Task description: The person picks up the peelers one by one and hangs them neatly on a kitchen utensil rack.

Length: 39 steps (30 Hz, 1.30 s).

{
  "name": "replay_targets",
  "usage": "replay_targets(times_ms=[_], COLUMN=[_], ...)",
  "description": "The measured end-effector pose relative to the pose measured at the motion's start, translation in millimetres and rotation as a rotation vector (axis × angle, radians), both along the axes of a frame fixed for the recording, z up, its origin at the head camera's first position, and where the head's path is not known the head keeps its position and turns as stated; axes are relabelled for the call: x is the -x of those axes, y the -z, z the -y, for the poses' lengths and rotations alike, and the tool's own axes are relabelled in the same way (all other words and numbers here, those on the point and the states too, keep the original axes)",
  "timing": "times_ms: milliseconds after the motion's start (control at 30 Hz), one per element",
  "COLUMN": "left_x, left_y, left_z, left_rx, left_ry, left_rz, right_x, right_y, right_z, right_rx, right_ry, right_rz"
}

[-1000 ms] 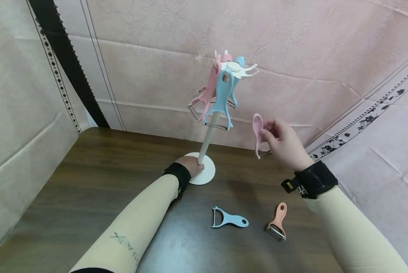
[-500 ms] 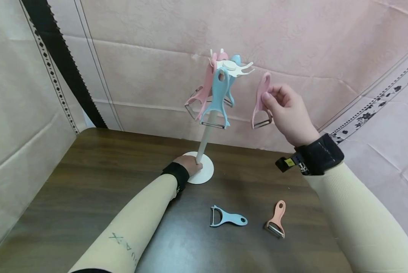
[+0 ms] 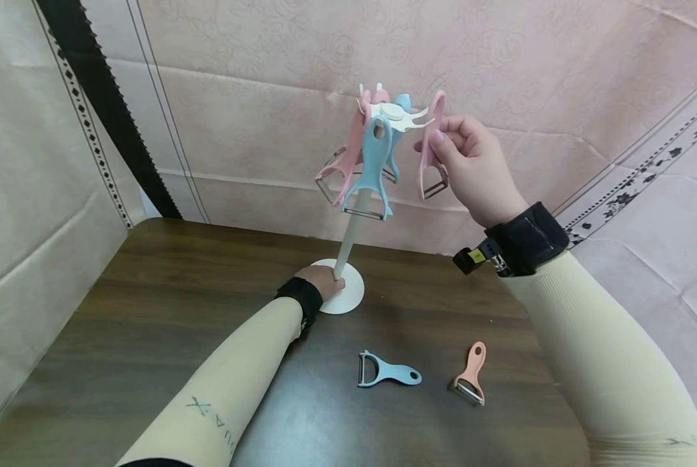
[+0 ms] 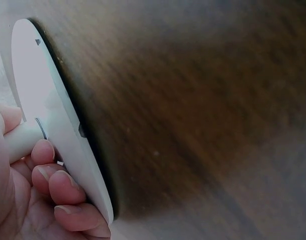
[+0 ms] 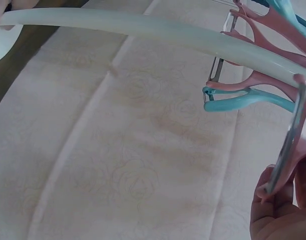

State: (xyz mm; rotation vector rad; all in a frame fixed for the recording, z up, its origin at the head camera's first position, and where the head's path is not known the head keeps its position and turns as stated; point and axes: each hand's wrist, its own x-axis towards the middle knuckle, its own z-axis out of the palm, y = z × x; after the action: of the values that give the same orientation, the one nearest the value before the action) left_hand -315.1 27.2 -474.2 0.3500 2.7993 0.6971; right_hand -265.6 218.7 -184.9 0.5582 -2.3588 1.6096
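Note:
Low on its pole, just above the round white base, a white stand is gripped by my left hand, its fingers curled in the left wrist view. My right hand pinches a pink peeler upright, blade down, at the right of the stand's white hooks. The peeler's top meets the hook tips; whether a hook passes through its hole, I cannot tell. Other hooks carry a light blue peeler in front, pink peelers at the left and another blue peeler behind.
On the brown wooden table lie a blue peeler and, right of it, an orange-pink peeler. Pale patterned cloth hangs close behind the stand and along both sides.
My right hand has raised the pink peeler from well below the hooks, then carried it left to the hook tips. The left hand keeps its grip on the pole.

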Motion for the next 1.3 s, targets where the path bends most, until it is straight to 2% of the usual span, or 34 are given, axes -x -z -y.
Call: replay_targets(times_ms=[133,300,633,767,1000,1100,1133,1300], left_x=[-0.9,1.5,4.2,2.7,1.1,1.0,-2.6,-2.0], left_y=[-0.5,3.1,9.9,8.8,6.8,7.0,2.3,4.1], left_z=[1,1,3,2,2,2,3,2], left_rx=[-0.002,-0.004,-0.025,-0.031,-0.023,-0.023,-0.027,-0.018], left_ry=[0.003,0.027,0.048,0.045,0.026,0.028,0.033,0.036], left_rz=[0.003,-0.03,-0.071,-0.068,-0.053,-0.056,-0.071,-0.077], right_x=[4.2,5.2,7.0,7.2,7.2,7.4,7.6,8.0], right_y=[2.1,4.9,10.4,10.0,11.6,12.6,12.8,13.2], right_z=[3,4,5,5,7,7,7,4], right_rx=[0.008,-0.051,-0.047,-0.049,-0.137,-0.137,-0.136,-0.13], right_ry=[-0.014,-0.01,-0.062,-0.07,-0.067,-0.057,-0.055,-0.054], right_rz=[0.029,0.009,0.021,0.036,0.071,0.073,0.071,0.069])
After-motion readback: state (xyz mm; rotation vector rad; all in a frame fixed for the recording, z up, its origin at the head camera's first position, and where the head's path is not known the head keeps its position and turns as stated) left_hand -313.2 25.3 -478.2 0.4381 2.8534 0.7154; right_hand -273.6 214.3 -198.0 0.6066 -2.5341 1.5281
